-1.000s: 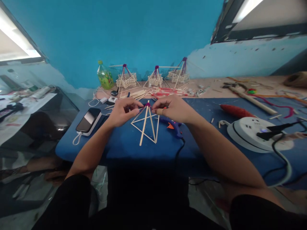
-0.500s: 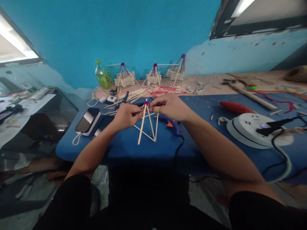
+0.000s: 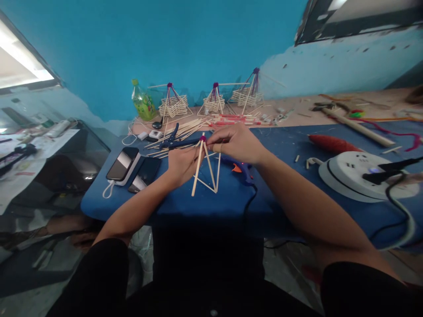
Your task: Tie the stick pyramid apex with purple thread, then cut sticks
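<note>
A small frame of thin wooden sticks [image 3: 210, 169], bound at its top with purple yarn [image 3: 202, 138], stands over the blue table covering [image 3: 185, 207]. My left hand [image 3: 185, 164] is closed at the frame's top from the left, its fingertips partly behind the sticks. From the right, my right hand [image 3: 236, 143] pinches by the purple binding, with a ring on one finger. The two hands' fingertips meet near the binding. Just right of the frame lies a blue glue gun [image 3: 243, 172] with an orange trigger, partly under my right hand.
Three stick structures [image 3: 173, 105] line the wall beside a green bottle [image 3: 143, 103]. Loose sticks, pliers [image 3: 172, 140] and phones [image 3: 123, 165] lie left. Right are a white power strip [image 3: 360, 176], a red spindle-shaped thing [image 3: 332, 143] and a hammer [image 3: 361, 127]. A person's hand shows lower left.
My left hand has shifted right and turned, its fingers now further behind the frame's top. My right hand stays at the binding. The view has shifted slightly.
</note>
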A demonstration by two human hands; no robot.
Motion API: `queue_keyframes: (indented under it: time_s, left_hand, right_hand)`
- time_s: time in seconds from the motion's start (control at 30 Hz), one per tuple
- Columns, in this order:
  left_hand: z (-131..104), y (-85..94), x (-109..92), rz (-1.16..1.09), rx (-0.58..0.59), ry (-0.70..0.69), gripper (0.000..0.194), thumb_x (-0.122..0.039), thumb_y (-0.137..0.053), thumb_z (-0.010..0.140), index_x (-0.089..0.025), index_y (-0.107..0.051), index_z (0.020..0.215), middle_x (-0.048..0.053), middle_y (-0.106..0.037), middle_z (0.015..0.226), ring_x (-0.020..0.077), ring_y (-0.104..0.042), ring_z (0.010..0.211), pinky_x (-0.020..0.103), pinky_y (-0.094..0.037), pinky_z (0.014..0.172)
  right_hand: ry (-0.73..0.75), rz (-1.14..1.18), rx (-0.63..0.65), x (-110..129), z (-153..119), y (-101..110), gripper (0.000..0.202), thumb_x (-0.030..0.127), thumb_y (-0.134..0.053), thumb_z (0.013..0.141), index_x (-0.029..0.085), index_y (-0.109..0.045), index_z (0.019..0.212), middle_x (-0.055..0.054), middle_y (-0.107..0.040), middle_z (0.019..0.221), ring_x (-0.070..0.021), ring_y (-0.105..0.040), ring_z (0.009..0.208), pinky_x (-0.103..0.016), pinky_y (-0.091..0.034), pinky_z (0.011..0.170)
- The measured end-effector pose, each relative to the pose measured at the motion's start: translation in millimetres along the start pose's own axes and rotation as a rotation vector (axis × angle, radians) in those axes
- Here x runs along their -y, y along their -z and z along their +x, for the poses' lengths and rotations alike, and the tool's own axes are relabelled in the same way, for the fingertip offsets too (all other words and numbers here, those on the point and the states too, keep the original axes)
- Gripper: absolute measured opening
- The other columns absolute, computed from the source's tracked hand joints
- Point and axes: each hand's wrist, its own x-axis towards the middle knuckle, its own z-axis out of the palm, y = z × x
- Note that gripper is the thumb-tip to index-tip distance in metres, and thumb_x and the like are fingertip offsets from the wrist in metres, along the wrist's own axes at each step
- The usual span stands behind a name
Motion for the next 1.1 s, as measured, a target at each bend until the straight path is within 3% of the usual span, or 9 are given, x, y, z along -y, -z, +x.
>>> queue_keyframes:
  time_s: [0.13,0.27,0.4,0.5,0.57,0.63,0.8,0.9,1.1]
  left_hand:
    - [1.4,-5.0,1.0,0.081,-0.035,-0.083,0.028,-0.034,-0.065,0.103,-0.025,-0.083,0.084,0.005,-0.079,0.077,0.0181,-0.068,0.065,0.028,-0.038,0.065]
    - [4.5,3.6,-3.1,0.089,-0.095,-0.15,0.018,-0.024,-0.069,0.093,-0.023,-0.08,0.078,0.001,-0.068,0.063,0.0161,-0.06,0.058,0.03,-0.033,0.061]
    - [12.9,22.1,-1.6,-0.023,-0.171,-0.106,0.009,-0.017,-0.071,0.084,-0.022,-0.076,0.078,-0.004,-0.055,0.057,0.0125,-0.048,0.053,0.03,-0.035,0.059]
    - [28.7,34.3,-0.4,-0.197,-0.204,0.003,0.008,-0.019,-0.07,0.086,-0.022,-0.077,0.082,-0.001,-0.066,0.07,0.0129,-0.056,0.062,0.029,-0.042,0.062]
    - [44.3,41.0,-3.5,-0.336,-0.162,0.096,0.016,-0.03,-0.068,0.094,-0.021,-0.081,0.09,0.005,-0.077,0.09,0.0155,-0.066,0.075,0.028,-0.048,0.064]
    - [61.2,46.8,-10.8,-0.411,-0.021,0.167,0.029,-0.043,-0.067,0.099,-0.02,-0.084,0.095,0.008,-0.082,0.098,0.0173,-0.071,0.082,0.028,-0.051,0.064]
    - [89.1,53.5,-35.4,-0.288,0.281,0.211,0.025,-0.039,-0.088,0.082,-0.017,-0.088,0.094,0.005,-0.082,0.08,0.017,-0.074,0.074,0.025,-0.054,0.065]
    - [90.6,52.0,-43.7,-0.319,0.312,0.208,0.021,-0.031,-0.088,0.08,-0.017,-0.09,0.095,0.006,-0.083,0.078,0.0176,-0.077,0.074,0.023,-0.055,0.063]
    - [79.5,56.5,-44.6,-0.236,0.202,0.202,0.007,-0.021,-0.084,0.08,-0.018,-0.089,0.083,0.005,-0.082,0.073,0.017,-0.075,0.069,0.024,-0.054,0.062]
  right_hand:
    - [0.196,-0.158,-0.044,7.1,-2.8,-2.8,0.011,0.024,-0.071,0.08,0.025,-0.081,0.075,-0.003,-0.074,0.08,-0.0197,-0.064,0.076,-0.036,-0.045,0.075]
    - [0.242,-0.223,-0.1,12.2,-5.9,-4.7,0.007,0.02,-0.069,0.077,0.024,-0.069,0.072,-0.002,-0.067,0.077,-0.0197,-0.06,0.075,-0.037,-0.044,0.076]
    - [0.214,-0.227,-0.132,10.2,-4.8,-4.2,0.01,0.017,-0.068,0.075,0.024,-0.061,0.076,-0.003,-0.067,0.081,-0.0187,-0.057,0.074,-0.037,-0.044,0.074]
    - [0.198,-0.209,-0.173,6.0,-2.8,-3.7,0.011,0.017,-0.068,0.076,0.024,-0.06,0.079,-0.003,-0.068,0.083,-0.0185,-0.056,0.074,-0.036,-0.043,0.073]
    - [0.197,-0.194,-0.203,3.7,-2.0,-3.4,0.011,0.018,-0.068,0.076,0.023,-0.06,0.081,-0.002,-0.067,0.08,-0.0181,-0.056,0.073,-0.036,-0.042,0.071]
    - [0.212,-0.179,-0.231,2.4,-1.6,-3.0,0.01,0.019,-0.068,0.076,0.023,-0.06,0.081,-0.001,-0.066,0.078,-0.0175,-0.057,0.072,-0.035,-0.042,0.07]
    - [0.252,-0.165,-0.321,1.5,-1.5,-2.8,0.006,0.023,-0.068,0.077,0.023,-0.062,0.079,-0.001,-0.067,0.075,-0.0161,-0.057,0.067,-0.033,-0.043,0.066]
    - [0.283,-0.167,-0.384,1.7,-1.7,-3.6,0.005,0.024,-0.068,0.078,0.023,-0.063,0.078,0.0,-0.067,0.074,-0.015,-0.057,0.065,-0.032,-0.042,0.061]
    - [0.342,-0.049,-0.418,4.9,-1.6,-11.1,0.003,0.023,-0.071,0.082,0.023,-0.068,0.083,-0.001,-0.071,0.08,-0.0158,-0.065,0.071,-0.031,-0.05,0.063]
